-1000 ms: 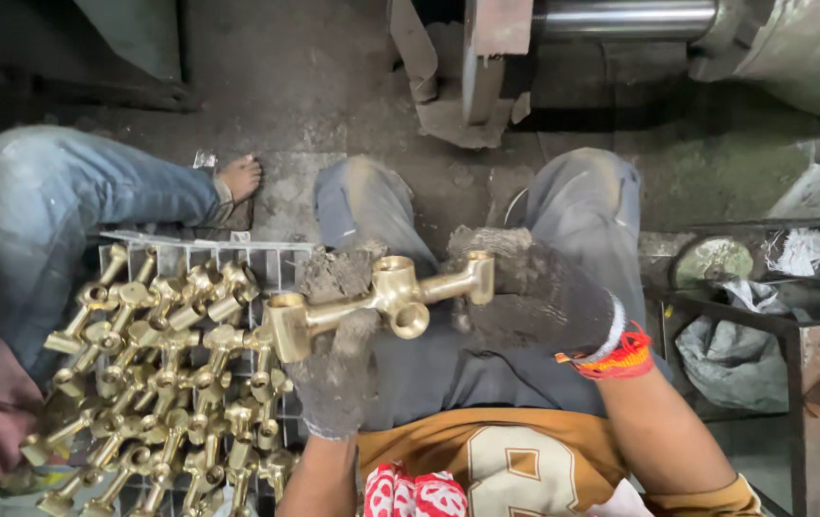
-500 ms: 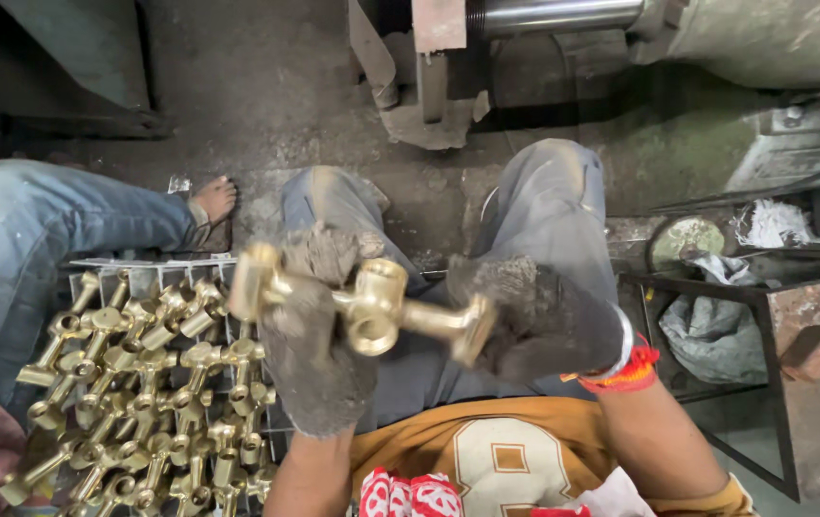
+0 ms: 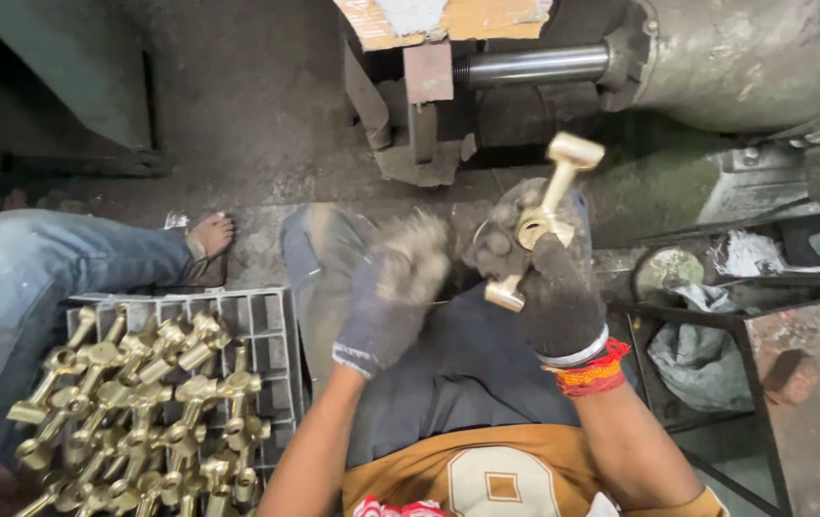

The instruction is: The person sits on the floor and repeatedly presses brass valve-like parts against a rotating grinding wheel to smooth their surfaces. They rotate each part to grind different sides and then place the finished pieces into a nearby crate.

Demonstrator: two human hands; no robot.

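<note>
My right hand (image 3: 546, 287), in a dark worn glove, grips a brass tap body (image 3: 546, 215) and holds it raised and tilted, one end pointing up toward the grey machine (image 3: 716, 62). My left hand (image 3: 391, 292), also gloved, hovers just left of the fitting with its fingers loosely curled and nothing in them. Both hands are above my knees.
A grey plastic crate (image 3: 271, 330) at lower left holds several brass tap bodies (image 3: 142, 402). Another person's jeans-clad leg (image 3: 56, 278) and sandalled foot (image 3: 207, 237) lie beside it. A steel shaft (image 3: 534, 67) and clamp block are ahead; a metal rack with rags (image 3: 707, 345) stands right.
The brass fitting was held across in both hands; the left hand has let go, and the right hand has swung it upright and lifted it toward the machine.
</note>
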